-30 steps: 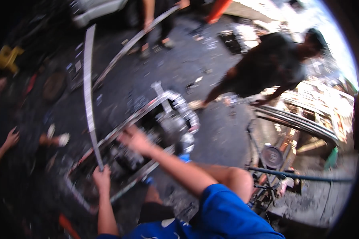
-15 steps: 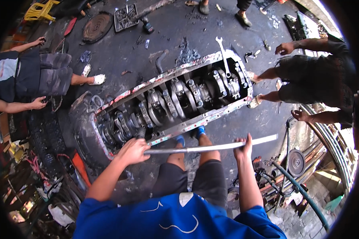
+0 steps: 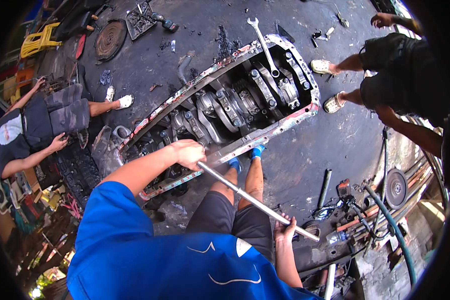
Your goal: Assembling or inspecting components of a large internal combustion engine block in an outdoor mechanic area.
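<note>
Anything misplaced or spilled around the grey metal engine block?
A silver combination wrench lies across the far rim of the engine block, ring end over its open interior; it might fall in. Beyond, a dark, wet-looking floor patch may be spilled oil.

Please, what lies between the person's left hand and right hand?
In the head view, a silver bar spans from left hand to right hand, passing over the dark shorts.

Swung the metal bar (image 3: 257,202) from upright a second ago, then almost level, into a slant, bringing its outer end back toward the blue shirt (image 3: 170,265). Shifted the left hand (image 3: 190,154) inward over the engine block's (image 3: 270,133) near long edge, farther from its near left corner. Lowered the right hand (image 3: 285,230) closer to the shirt.
</note>
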Motion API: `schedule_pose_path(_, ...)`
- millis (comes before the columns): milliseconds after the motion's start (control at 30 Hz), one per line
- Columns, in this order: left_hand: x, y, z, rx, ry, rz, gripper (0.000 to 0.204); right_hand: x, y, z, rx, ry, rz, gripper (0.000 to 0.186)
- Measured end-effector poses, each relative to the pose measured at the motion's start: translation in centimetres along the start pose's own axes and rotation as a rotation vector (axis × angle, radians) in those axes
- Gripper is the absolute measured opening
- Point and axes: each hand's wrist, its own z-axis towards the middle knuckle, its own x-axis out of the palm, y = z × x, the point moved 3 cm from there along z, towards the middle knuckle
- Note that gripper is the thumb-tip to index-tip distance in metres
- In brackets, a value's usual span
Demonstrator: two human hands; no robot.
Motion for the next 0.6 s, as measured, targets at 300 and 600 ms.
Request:
schedule_pose_path(300, -1.1, 0.2, 0.4, -0.059, -0.171, -0.032, 0.026, 1.7, 0.6, -0.4, 0.03, -0.087, 0.286, 0.026)
schedule_pose_path(600, -0.7, 0.7, 0.2, 0.116, -0.13, 0.086, 0.027, 1.0, 0.9, -2.5, 0.058, 0.147, 0.088, 0.026)
